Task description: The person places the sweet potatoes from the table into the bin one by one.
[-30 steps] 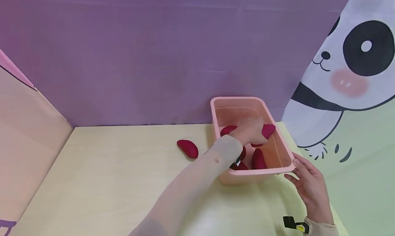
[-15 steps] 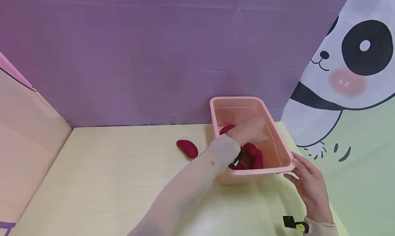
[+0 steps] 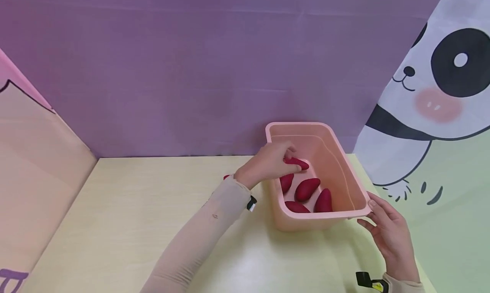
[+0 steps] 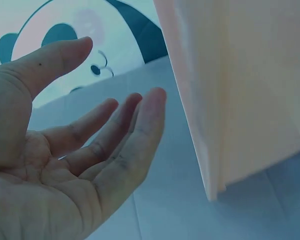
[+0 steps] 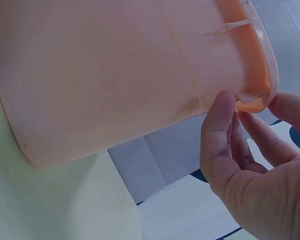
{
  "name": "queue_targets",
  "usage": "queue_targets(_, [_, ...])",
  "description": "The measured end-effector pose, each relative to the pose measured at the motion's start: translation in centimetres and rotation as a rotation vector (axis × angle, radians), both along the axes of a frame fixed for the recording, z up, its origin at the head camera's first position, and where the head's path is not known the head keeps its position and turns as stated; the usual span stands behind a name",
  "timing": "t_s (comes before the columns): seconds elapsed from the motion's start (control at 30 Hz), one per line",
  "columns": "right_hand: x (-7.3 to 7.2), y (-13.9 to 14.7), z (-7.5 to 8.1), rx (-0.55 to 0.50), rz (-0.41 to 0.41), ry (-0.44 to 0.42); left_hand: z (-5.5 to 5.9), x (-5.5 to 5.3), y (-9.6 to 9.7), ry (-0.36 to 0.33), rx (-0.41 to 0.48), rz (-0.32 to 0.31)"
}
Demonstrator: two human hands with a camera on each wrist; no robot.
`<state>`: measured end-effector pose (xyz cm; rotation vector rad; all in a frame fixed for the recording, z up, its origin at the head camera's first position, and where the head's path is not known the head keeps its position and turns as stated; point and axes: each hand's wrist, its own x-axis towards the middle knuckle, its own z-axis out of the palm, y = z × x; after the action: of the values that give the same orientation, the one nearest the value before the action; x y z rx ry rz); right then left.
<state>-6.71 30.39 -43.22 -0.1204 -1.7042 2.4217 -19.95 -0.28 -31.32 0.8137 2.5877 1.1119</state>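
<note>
A pink plastic bin [image 3: 281,218] stands at the table's back right. Several dark red, tapered pieces, like sweet potatoes, lie inside it, one of them a plump piece [image 3: 307,189] near the middle. My left hand [image 3: 268,163] is over the bin's left rim, close to another red piece [image 3: 302,163] partly hidden by the thumb. In the left wrist view that hand [image 4: 85,150] has spread, relaxed fingers with nothing between them, beside a pale wall. My right hand [image 3: 392,233] pinches the bin's near right corner; the right wrist view shows its fingers [image 5: 217,130] at the rim.
One more red piece [image 3: 226,177] on the table [image 3: 153,216] is mostly hidden behind the left wrist. A purple backdrop [image 3: 172,72] rises behind the bin, and a panda-printed sheet [image 3: 428,114] stands at the right.
The left hand released a red piece into the bin and moved left, back over the rim. Its sleeve now covers most of the loose piece on the table. The right hand kept its grip.
</note>
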Motion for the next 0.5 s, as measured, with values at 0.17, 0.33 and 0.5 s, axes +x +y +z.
queue_targets(0.17, [0.1,0.1,0.1,-0.002,0.006,0.016,-0.9,0.2,-3.5,0.001,0.075,0.056])
queue_targets(0.33, [0.1,0.0,0.1,-0.008,0.012,0.005,-2.5,-0.3,-6.5,0.022,0.124,0.133])
queue_targets(0.5, [0.1,-0.1,0.1,0.004,0.009,-0.008,-5.2,-1.4,-9.4,-0.001,0.163,0.171])
